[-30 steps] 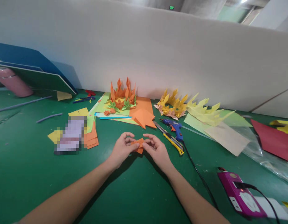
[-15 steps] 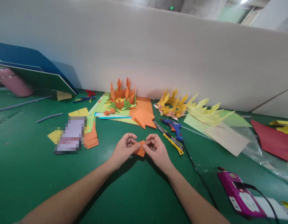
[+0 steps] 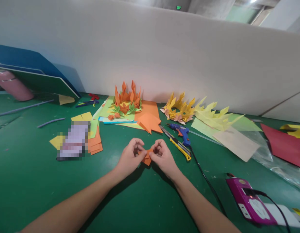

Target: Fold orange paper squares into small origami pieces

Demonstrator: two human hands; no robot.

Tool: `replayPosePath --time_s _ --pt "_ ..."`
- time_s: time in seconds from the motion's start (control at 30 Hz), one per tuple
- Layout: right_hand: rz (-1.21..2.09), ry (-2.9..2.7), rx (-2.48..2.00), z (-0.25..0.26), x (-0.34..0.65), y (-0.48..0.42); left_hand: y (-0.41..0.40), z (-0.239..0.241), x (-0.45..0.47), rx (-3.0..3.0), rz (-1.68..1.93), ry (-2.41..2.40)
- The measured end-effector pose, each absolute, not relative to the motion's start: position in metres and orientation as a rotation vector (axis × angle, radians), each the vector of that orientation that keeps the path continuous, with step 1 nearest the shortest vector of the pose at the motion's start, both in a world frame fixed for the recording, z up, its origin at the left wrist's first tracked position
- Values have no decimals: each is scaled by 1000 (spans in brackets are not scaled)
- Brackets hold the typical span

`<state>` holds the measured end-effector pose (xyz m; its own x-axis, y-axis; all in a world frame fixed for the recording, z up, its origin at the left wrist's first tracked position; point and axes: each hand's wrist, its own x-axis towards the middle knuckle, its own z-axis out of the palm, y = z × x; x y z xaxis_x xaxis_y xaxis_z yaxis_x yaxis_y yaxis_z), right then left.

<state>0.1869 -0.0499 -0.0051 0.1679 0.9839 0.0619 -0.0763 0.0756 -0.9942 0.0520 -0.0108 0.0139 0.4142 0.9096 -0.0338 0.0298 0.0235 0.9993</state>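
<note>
Presumably for steadiness, my left hand and right hand pinch opposite sides of the small folded orange paper (thumbs facing me), below the frame's centre.

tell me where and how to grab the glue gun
Grip the glue gun by its handle, probably from the right: the handle slants toward the person, the nozzle points left, and the cutter lies close on the left.
</note>
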Motion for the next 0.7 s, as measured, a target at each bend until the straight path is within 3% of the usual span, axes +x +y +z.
replayPosePath --time_s 0.7 --pt "872 -1184 -1217 -3 189 -49 -8 12 50 1446 826 934"
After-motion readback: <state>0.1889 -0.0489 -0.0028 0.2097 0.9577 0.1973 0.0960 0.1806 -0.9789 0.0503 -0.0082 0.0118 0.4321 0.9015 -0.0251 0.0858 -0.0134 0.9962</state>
